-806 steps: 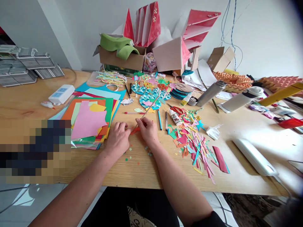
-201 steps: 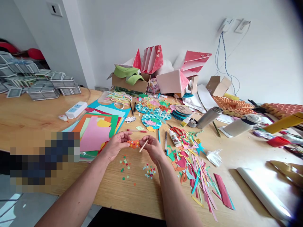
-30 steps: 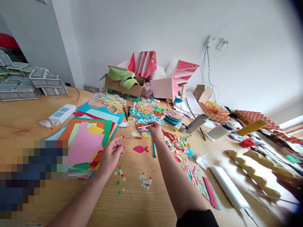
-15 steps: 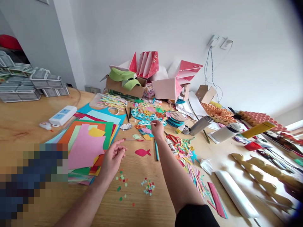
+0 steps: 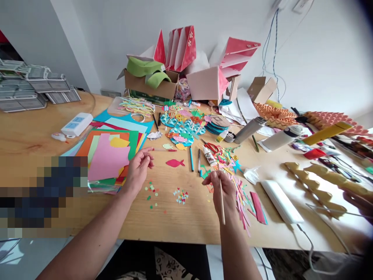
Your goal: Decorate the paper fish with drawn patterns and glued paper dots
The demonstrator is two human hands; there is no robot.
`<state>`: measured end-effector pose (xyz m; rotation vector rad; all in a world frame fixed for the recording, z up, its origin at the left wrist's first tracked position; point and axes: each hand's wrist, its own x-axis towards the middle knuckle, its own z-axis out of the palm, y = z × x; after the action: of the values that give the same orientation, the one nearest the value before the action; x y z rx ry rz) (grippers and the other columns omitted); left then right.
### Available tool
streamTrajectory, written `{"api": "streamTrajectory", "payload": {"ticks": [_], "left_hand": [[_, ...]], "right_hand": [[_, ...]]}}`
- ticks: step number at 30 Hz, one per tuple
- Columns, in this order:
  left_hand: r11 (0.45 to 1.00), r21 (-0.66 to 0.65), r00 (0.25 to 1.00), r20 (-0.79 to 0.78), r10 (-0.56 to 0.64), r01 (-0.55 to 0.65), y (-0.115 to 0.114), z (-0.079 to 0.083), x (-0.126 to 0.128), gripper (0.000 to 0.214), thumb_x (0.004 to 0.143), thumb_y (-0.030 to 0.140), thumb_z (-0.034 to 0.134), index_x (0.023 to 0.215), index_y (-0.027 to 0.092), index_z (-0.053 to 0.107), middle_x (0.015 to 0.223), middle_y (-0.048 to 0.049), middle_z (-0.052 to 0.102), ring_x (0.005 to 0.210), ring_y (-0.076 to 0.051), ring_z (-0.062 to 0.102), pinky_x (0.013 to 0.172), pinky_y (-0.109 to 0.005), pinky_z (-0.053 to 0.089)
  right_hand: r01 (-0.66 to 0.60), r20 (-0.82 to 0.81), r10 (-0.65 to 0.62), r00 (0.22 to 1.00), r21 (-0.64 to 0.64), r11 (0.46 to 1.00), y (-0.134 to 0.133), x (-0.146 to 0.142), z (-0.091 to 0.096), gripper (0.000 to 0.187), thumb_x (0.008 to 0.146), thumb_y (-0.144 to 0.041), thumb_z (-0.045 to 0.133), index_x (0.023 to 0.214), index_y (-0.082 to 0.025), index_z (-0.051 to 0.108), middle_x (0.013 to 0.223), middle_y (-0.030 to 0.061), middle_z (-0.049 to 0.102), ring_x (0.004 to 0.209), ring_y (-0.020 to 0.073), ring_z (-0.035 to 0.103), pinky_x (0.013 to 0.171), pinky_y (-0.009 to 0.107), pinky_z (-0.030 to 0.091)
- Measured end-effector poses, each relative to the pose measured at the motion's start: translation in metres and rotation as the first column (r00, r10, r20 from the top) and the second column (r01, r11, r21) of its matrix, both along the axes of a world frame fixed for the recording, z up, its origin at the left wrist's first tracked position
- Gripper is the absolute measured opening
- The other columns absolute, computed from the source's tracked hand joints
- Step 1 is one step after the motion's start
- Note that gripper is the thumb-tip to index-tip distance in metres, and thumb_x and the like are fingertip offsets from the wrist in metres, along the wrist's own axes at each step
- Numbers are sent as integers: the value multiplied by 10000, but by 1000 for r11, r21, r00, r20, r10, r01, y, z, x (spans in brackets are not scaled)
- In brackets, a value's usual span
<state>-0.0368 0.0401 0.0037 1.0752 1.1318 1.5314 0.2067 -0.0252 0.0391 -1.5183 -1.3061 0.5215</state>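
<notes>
My right hand [image 5: 223, 191] is closed on a thin wooden stick [image 5: 222, 202] that points back toward me, just above the heap of coloured paper scraps [image 5: 233, 171]. My left hand [image 5: 139, 168] hovers over the table with its fingers loosely curled and apart, holding nothing, beside the stack of coloured paper sheets [image 5: 112, 153]. A red paper fish [image 5: 175, 163] lies flat between my hands. Small confetti dots [image 5: 151, 190] and a pile of tiny triangles [image 5: 181, 196] lie in front of it.
Blue scalloped paper discs with fish [image 5: 182, 134], pens [image 5: 191, 158], a glue bottle [image 5: 208, 154] and red scissors [image 5: 215, 147] lie beyond. Boxes [image 5: 147, 79] stand at the back wall. Another person's hand [image 5: 357, 200] is at the far right by yellow wavy strips [image 5: 317, 182].
My right hand has drawn back with the stick from the blue discs to the scrap heap near me. My left hand has stayed in place. The view has tilted down.
</notes>
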Motion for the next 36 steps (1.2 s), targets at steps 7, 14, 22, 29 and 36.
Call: {"api": "streamTrajectory", "payload": {"ticks": [7,14,22,29,36], "left_hand": [[986,30,972,164,-168,166,-14,19,10,364,803,407,704,1066,158,670,590,43,560,572,-106,539,586,-223,459],[749,115,695,302,-652,653,-91,68,50,496,919,528,549,1266,181,616,904,-78,708,874,-219,668,846,-362,515],[726,140,644,371,-669,673,-120,74,57,589,888,640,516,1209,162,641,843,-95,725,818,-241,684,833,-382,514],[733,118,627,440,-643,670,-119,70,53,586,877,633,534,1184,151,667,814,-92,725,795,-237,678,811,-367,504],[813,109,664,520,-537,572,-111,65,49,541,875,612,537,1162,176,680,865,-95,718,860,-244,665,855,-386,500]], "right_hand": [[-124,1,124,992,-100,987,-58,-18,-16,451,815,-583,660,586,-200,598,548,7,623,523,140,547,531,255,415],[-358,-116,351,929,-44,933,-65,-52,-17,415,720,-614,759,784,-210,683,701,32,683,661,186,629,627,295,497],[-446,-123,435,892,-78,892,-71,-51,-17,465,748,-644,717,858,-193,714,783,65,701,726,223,653,656,329,532],[-486,-166,469,868,-79,871,-71,-54,-18,448,776,-617,707,897,-186,695,822,69,706,741,222,654,668,331,529],[-382,-83,380,921,-17,924,-60,-50,-10,292,831,-485,706,827,-198,654,757,28,694,706,182,640,639,282,497]]}}
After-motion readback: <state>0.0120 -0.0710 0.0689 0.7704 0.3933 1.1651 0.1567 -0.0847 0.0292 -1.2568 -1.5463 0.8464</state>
